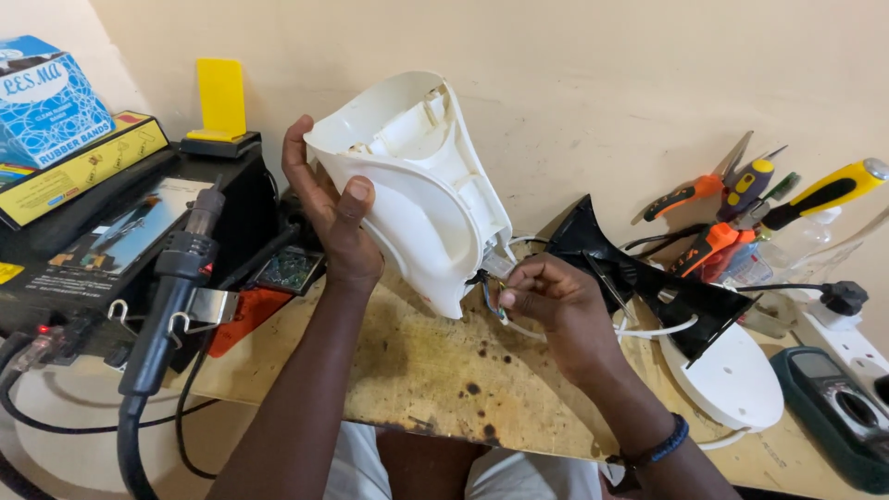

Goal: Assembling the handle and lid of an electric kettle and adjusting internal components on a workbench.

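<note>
My left hand grips a white plastic appliance shell and holds it tilted above the stained wooden board. My right hand pinches a bundle of thin coloured wires that comes out of the shell's lower edge. A black plastic part lies just right of this hand, resting on a white oval base. A white cord runs between them.
A hot-air handle hangs on a black station at left, with boxes stacked on top. Screwdrivers and pliers lean on the wall at right. A green multimeter and a white power strip sit at the right edge.
</note>
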